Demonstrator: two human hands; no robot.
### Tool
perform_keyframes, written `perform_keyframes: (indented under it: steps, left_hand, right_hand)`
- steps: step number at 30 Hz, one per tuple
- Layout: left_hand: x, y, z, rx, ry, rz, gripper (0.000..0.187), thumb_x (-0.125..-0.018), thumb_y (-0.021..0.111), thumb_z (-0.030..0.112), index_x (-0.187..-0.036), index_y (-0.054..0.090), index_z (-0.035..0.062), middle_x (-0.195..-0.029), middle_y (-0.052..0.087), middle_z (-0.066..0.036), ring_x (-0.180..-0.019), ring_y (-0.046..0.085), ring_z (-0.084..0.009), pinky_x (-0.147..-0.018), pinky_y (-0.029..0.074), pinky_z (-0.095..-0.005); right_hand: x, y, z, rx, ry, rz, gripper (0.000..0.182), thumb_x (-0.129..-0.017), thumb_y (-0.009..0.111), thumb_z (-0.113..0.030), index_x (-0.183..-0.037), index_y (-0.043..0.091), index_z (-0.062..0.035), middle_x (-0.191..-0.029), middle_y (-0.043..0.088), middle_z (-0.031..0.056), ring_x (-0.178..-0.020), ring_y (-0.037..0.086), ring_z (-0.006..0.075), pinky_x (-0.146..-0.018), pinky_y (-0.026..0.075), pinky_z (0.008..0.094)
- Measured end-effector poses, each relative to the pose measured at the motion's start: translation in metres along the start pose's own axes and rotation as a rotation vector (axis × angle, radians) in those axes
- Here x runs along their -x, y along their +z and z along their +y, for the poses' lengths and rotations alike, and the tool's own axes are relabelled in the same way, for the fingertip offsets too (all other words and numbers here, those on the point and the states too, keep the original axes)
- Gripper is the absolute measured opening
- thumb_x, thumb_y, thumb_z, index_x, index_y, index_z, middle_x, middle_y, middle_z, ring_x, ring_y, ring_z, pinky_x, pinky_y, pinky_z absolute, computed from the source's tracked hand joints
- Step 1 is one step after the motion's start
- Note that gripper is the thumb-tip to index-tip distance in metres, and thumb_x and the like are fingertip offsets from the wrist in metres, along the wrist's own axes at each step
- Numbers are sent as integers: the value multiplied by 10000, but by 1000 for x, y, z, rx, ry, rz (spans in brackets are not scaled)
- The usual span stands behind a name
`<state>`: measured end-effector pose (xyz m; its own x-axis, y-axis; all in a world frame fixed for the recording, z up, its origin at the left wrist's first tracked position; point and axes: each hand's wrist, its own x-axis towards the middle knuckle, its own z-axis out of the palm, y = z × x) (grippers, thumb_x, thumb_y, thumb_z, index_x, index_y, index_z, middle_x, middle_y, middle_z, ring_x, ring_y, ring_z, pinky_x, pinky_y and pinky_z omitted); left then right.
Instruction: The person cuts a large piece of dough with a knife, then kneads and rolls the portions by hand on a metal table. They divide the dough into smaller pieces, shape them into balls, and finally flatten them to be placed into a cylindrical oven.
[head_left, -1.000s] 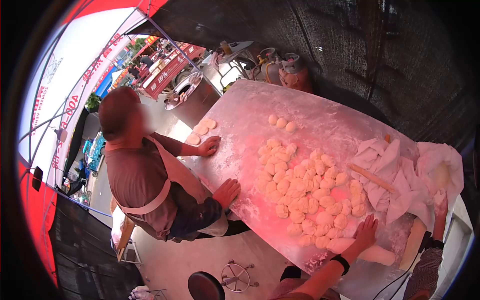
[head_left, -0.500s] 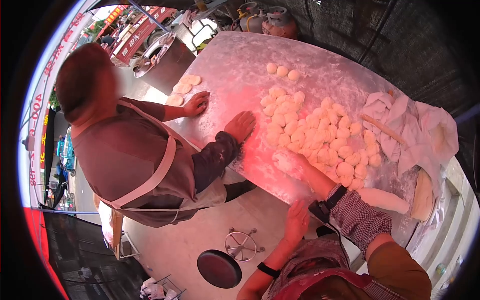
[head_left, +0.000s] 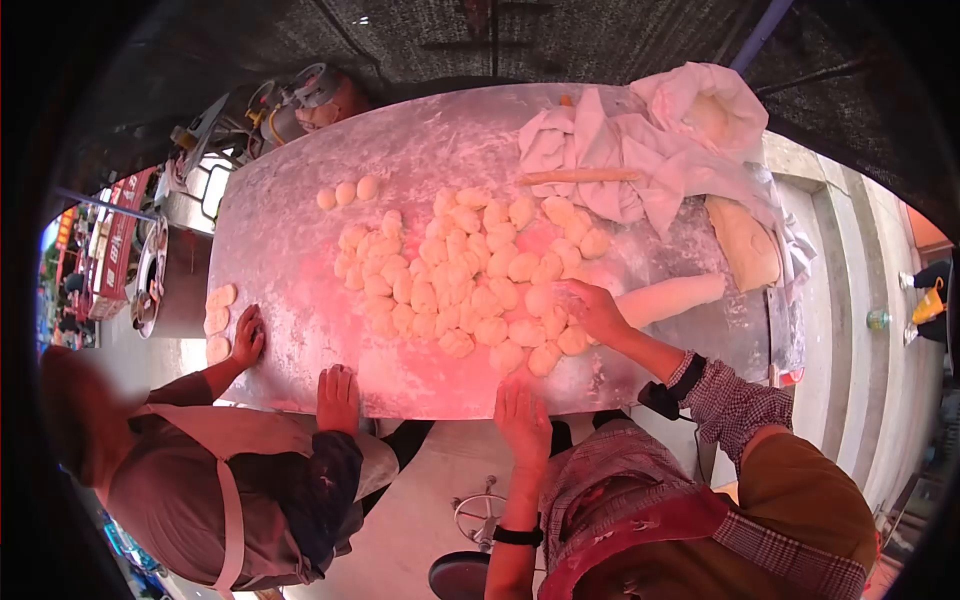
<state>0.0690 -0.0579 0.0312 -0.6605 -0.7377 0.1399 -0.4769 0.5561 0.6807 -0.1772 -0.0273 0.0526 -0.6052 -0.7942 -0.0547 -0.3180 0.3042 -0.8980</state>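
My left hand rests at the front edge of the floured metal table, fingers stretched out and nothing in them. Over the right part of a big heap of pale dough balls is my right hand, its fingers reaching left and slightly bent. A dough ball sits right at its fingertips. Just right of this hand lies a long thick roll of dough, partly hidden by the hand.
A co-worker stands at left with both hands on the table edge, near several flattened dough rounds. Three dough balls sit apart. A rolling pin lies by crumpled cloth; a dough slab is at right. A stool stands below.
The view has swung to the right. My right hand has moved from the floured table near the front edge to the dough balls beside the roll. My left hand stays by the table edge.
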Motion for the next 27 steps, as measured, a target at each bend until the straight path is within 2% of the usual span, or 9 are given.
perform_keyframes:
  steps: [4, 7, 9, 10, 14, 17, 21, 23, 27]
  left_hand:
    - [-50, 62, 69, 122, 233, -116, 346, -846, 668, 126, -1168, 621, 7, -1286, 570, -172, -1244, 484, -372, -1030, 389, -449]
    - [-103, 141, 123, 139, 324, -226, 470, -832, 679, 188, -1260, 563, 30, -1345, 530, -161, -1284, 438, -374, -1060, 356, -474]
    - [-119, 188, 151, -44, 341, -208, 525, -875, 642, 294, -1314, 518, 34, -1382, 501, -154, -1299, 424, -361, -1066, 325, -498]
    - [-105, 197, 157, -46, 346, -236, 525, -875, 642, 294, -1314, 518, 34, -1382, 501, -154, -1299, 424, -361, -1066, 325, -498]
    - [-10, 189, 145, -433, 458, -255, 667, -892, 589, 477, -1396, 443, 65, -1431, 462, -136, -1321, 408, -336, -1081, 264, -523]
    - [-3, 188, 153, -400, 445, -264, 718, -891, 545, 553, -1416, 425, 78, -1449, 448, -124, -1331, 398, -341, -1083, 258, -517]
    - [-92, 214, 165, -462, 336, -257, 699, -913, 477, 579, -1354, 475, 37, -1354, 529, -126, -1261, 465, -320, -1033, 303, -524]
    - [-102, 218, 168, -373, 234, -257, 670, -912, 490, 563, -1316, 503, 29, -1302, 563, -119, -1222, 491, -319, -1004, 319, -539]
    - [-49, 192, 202, -415, 158, -308, 737, -797, 628, 617, -1249, 533, 42, -1208, 576, -135, -1154, 496, -334, -975, 323, -482]
  right_hand:
    - [40, -136, 64, 219, 254, 227, 329, -863, 556, -42, -1187, 609, -51, -1149, 642, 160, -1113, 577, 316, -923, 477, 359]
    - [56, -192, 105, 530, 176, 376, 299, -873, 590, -128, -1163, 621, -62, -1149, 637, 143, -1083, 570, 316, -919, 457, 401]
    - [66, -203, 129, 786, -160, 288, 339, -876, 605, -230, -1182, 615, -84, -1211, 607, 119, -1127, 541, 298, -976, 397, 437]
    - [84, -203, 130, 771, -98, 134, 407, -873, 606, -297, -1230, 592, -103, -1293, 558, 103, -1196, 501, 280, -1033, 334, 451]
    - [190, -196, 144, 782, -75, 82, 530, -869, 614, -309, -1367, 506, -164, -1426, 455, 44, -1334, 401, 247, -1099, 281, 467]
    - [180, -214, 161, 743, -152, 2, 528, -872, 613, -321, -1368, 507, -176, -1416, 466, 40, -1339, 399, 221, -1096, 286, 463]
    - [71, -239, 175, 633, -124, 162, 452, -828, 653, -322, -1237, 606, -135, -1365, 517, 88, -1281, 446, 250, -1082, 310, 447]
    - [50, -243, 171, 631, -46, 405, 395, -847, 632, -344, -1179, 630, -131, -1309, 549, 103, -1233, 479, 279, -1074, 317, 469]
    - [129, -241, 185, 386, -272, 251, 424, -812, 679, -247, -1207, 616, -107, -1317, 538, 102, -1197, 492, 335, -1032, 371, 482]
